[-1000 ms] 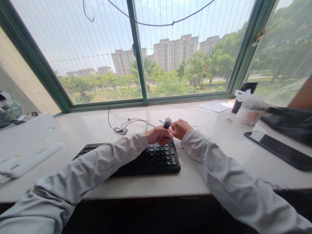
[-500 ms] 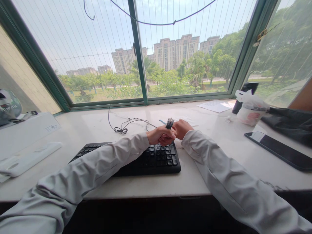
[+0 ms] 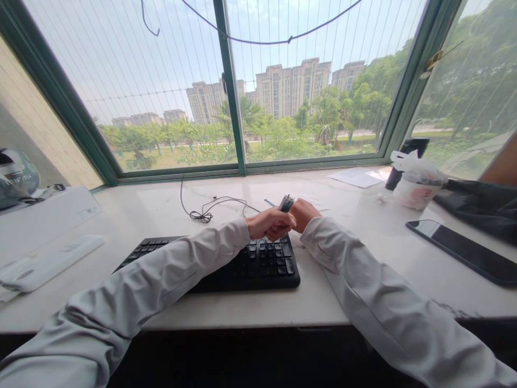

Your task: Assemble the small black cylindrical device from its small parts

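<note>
One small dark object (image 3: 286, 203) in our left hand (image 3: 268, 222)

Near us lies the black keyboard (image 3: 262, 274), partly behind our left sleeve (image 3: 177, 264). Above its right end, our left hand is closed round the object, whose top pokes out; our right hand (image 3: 306, 214) curls alongside, seemingly touching. We'd best keep the left steady and make small moves. We cannot tell whether the right holds anything; a thin blue strip (image 3: 269, 202) beyond is partly hidden.

The pale, veined tabletop (image 3: 351, 215) carries a black keyboard (image 3: 250, 276), a looped cable (image 3: 201, 216), a phone (image 3: 464, 252), paper (image 3: 357, 177) and a bagged tub (image 3: 416, 192).
</note>
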The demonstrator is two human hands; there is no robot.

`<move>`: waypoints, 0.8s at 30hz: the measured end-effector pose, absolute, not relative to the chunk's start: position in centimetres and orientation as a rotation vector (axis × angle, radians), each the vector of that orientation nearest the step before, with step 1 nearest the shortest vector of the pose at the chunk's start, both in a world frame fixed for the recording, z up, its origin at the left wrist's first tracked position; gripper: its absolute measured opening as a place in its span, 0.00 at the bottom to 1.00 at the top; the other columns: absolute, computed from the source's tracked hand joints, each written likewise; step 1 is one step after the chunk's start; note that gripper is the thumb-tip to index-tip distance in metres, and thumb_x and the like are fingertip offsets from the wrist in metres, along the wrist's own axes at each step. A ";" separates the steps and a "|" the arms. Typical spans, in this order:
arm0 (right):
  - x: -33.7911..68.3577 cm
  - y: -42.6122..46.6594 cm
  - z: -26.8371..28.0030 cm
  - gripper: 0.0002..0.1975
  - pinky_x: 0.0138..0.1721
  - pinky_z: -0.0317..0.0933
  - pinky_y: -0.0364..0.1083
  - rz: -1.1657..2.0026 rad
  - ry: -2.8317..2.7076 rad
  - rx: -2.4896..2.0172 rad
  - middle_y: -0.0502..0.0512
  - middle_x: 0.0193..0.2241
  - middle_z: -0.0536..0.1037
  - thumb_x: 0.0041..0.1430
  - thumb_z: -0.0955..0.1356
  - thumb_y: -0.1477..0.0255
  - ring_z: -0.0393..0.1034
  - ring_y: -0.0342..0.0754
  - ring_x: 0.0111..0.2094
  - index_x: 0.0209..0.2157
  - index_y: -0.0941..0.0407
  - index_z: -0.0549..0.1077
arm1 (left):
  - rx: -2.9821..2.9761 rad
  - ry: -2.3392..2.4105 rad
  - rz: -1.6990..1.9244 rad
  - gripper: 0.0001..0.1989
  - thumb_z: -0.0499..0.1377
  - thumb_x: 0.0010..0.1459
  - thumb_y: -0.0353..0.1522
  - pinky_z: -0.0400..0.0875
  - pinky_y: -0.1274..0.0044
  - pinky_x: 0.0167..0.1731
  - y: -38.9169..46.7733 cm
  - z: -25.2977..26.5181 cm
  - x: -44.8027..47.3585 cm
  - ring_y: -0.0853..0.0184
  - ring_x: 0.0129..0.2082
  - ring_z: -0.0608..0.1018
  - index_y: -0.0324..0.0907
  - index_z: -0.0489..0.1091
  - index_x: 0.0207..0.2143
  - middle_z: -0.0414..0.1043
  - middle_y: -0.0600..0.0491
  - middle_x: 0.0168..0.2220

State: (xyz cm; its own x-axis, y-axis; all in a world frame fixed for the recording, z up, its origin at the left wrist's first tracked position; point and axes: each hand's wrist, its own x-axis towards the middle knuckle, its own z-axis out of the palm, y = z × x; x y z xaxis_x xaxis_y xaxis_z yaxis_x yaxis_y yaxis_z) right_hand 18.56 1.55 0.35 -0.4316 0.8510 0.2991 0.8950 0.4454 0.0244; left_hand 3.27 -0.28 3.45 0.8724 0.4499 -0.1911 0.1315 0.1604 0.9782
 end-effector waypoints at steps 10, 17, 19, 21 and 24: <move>18.6 2.0 0.1 0.16 0.30 0.51 0.43 -0.254 -2.455 -1.481 0.54 0.30 0.79 0.56 0.62 0.59 0.70 0.47 0.31 0.30 0.53 0.77 | 1.396 0.418 0.295 0.17 0.57 0.42 0.31 0.39 0.84 0.11 0.1 3.6 3.2 0.80 0.11 0.47 0.41 0.48 0.13 0.43 0.61 0.11; 18.4 1.4 0.3 0.14 0.30 0.50 0.43 -0.232 -2.420 -1.515 0.53 0.30 0.80 0.57 0.62 0.61 0.71 0.47 0.31 0.32 0.52 0.77 | 1.346 0.430 0.326 0.17 0.57 0.43 0.31 0.39 0.84 0.11 0.7 3.1 2.7 0.79 0.11 0.47 0.41 0.48 0.13 0.44 0.61 0.11; 18.4 1.2 0.4 0.13 0.29 0.50 0.43 -0.237 -2.405 -1.533 0.53 0.28 0.79 0.57 0.62 0.64 0.70 0.47 0.30 0.32 0.52 0.77 | 1.338 0.438 0.328 0.18 0.57 0.43 0.31 0.39 0.84 0.11 0.8 3.1 2.6 0.79 0.11 0.47 0.41 0.48 0.13 0.44 0.61 0.11; 18.3 1.1 0.5 0.12 0.29 0.50 0.43 -0.234 -2.410 -1.534 0.52 0.28 0.79 0.57 0.63 0.65 0.70 0.47 0.30 0.33 0.52 0.77 | 1.334 0.448 0.336 0.18 0.57 0.43 0.31 0.39 0.83 0.11 0.8 3.0 2.5 0.79 0.11 0.47 0.41 0.48 0.13 0.44 0.61 0.11; 18.4 0.9 0.6 0.12 0.29 0.50 0.42 -0.238 -2.418 -1.528 0.53 0.28 0.79 0.56 0.63 0.65 0.70 0.47 0.30 0.32 0.52 0.77 | 1.336 0.470 0.358 0.18 0.57 0.43 0.31 0.38 0.83 0.11 0.8 2.9 2.5 0.79 0.11 0.47 0.41 0.48 0.13 0.44 0.61 0.11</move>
